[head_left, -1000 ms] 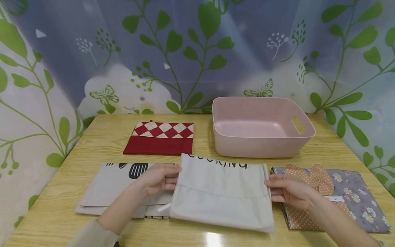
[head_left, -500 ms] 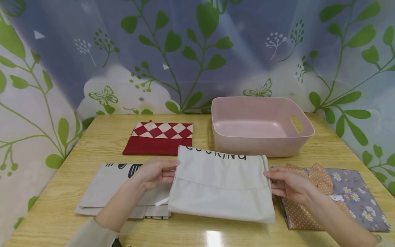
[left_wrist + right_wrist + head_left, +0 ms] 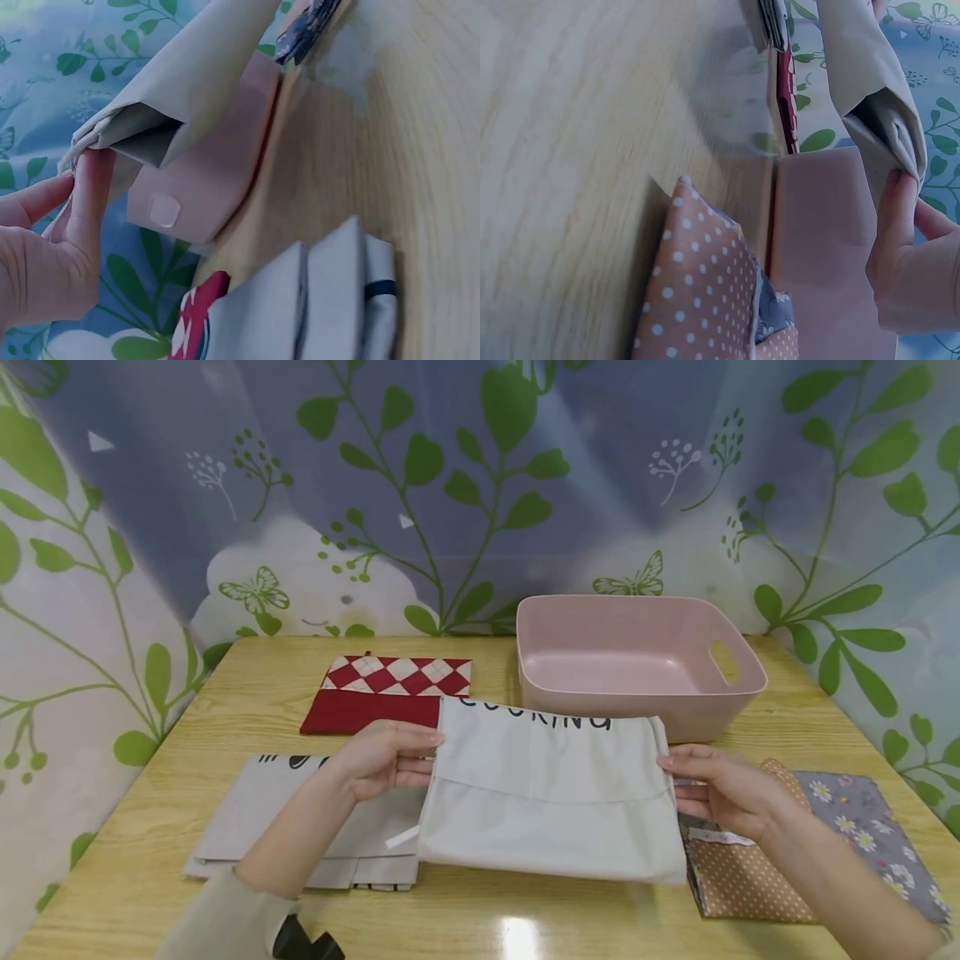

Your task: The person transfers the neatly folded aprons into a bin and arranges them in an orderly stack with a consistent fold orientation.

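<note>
A folded cream apron point(image 3: 555, 802) printed "COOKING" hangs above the table, its lower edge off the wood. My left hand point(image 3: 386, 760) pinches its left edge between thumb and fingers; a small white tag sticks out lower on that side. At the opposite edge my right hand point(image 3: 723, 789) pinches the cloth in the same way. In the left wrist view the left hand point(image 3: 56, 240) grips the folded layers, which gape at the end. The right wrist view has the right hand point(image 3: 915, 255) holding the other end.
Behind the apron stands a pink plastic bin point(image 3: 637, 714). A folded grey cloth point(image 3: 247, 818) with utensil prints lies left, and a red checked cloth point(image 3: 367, 710) behind it. On the right is a folded floral cloth point(image 3: 847, 810) with a dotted brown part, partly behind my right arm.
Both hands have raised the cream apron off the table, toward the bin and slightly to the right. The right hand now covers most of the dotted bow. The other cloths and the bin stay put.
</note>
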Tool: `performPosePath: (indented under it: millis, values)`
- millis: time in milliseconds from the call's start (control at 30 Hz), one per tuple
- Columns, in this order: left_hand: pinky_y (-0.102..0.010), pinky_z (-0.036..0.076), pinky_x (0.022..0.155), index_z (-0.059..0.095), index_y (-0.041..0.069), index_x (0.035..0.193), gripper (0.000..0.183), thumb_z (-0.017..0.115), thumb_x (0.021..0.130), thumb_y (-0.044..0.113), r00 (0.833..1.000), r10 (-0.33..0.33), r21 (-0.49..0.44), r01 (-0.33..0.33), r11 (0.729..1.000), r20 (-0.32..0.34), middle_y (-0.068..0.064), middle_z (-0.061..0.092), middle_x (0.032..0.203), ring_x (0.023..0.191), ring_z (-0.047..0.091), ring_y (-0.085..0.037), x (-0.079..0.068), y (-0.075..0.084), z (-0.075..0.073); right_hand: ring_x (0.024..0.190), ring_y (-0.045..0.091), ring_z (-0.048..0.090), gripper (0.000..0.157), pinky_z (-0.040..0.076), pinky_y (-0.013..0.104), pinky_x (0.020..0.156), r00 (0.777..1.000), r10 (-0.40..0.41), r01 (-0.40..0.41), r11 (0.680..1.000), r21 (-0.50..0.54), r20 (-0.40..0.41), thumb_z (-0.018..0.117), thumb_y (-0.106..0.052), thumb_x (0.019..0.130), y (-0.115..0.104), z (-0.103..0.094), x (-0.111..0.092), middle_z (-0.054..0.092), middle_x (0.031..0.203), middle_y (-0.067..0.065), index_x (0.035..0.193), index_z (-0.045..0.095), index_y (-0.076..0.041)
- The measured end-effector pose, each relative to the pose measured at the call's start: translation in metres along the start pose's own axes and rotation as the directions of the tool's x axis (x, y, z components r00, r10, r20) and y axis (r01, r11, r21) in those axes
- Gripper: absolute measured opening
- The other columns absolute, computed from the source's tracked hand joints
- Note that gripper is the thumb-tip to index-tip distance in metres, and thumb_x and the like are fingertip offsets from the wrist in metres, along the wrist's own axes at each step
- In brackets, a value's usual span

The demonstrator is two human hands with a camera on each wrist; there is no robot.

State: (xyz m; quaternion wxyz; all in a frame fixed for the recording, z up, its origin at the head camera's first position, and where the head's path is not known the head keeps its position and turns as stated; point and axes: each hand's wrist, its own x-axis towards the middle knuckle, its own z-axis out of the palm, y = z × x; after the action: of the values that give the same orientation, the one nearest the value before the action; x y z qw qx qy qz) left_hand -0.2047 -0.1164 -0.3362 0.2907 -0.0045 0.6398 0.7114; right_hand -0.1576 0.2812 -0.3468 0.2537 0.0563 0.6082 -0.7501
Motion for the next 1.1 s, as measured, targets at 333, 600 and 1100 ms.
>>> performPosePath:
  millis: [333, 600, 1100]
  values:
    - [-0.033, 0.055, 0.069, 0.057, -0.008, 0.118, 0.032, 0.056, 0.092, 0.010, 1.000, -0.002, 0.039, 0.002, 0.999, 0.001, -0.008, 0.070, 0.084, 0.076, 0.069, -0.021, 0.001, 0.012, 0.005, 0.076, 0.017, 0.067, 0.009, 0.055, 0.029, 0.070, 0.999, -0.006, 0.007, 1.000, 0.030, -0.038, 0.058, -0.012, 0.092, -0.006, 0.000, -0.004, 0.068, 0.082, 0.002, 0.084, 0.062, -0.013]
    - [-0.033, 0.056, 0.068, 0.062, -0.004, 0.109, 0.022, 0.054, 0.092, 0.008, 0.999, 0.041, 0.019, -0.041, 0.999, 0.023, -0.006, 0.069, 0.081, 0.073, 0.068, -0.019, 0.000, 0.023, 0.007, 0.076, 0.019, 0.068, 0.014, 0.055, 0.030, 0.070, 0.999, -0.032, 0.034, 0.997, 0.072, -0.030, 0.056, -0.009, 0.093, -0.014, 0.002, -0.002, 0.068, 0.082, 0.004, 0.081, 0.064, -0.010]
    - [-0.032, 0.056, 0.068, 0.067, 0.004, 0.097, 0.015, 0.055, 0.092, 0.009, 0.998, 0.052, 0.007, -0.052, 0.999, 0.043, -0.007, 0.069, 0.080, 0.073, 0.069, -0.019, 0.000, 0.037, 0.010, 0.077, 0.020, 0.068, 0.019, 0.055, 0.031, 0.069, 0.996, -0.086, 0.087, 0.988, 0.129, -0.013, 0.053, -0.006, 0.094, -0.021, 0.001, -0.003, 0.069, 0.084, 0.008, 0.085, 0.069, -0.008]
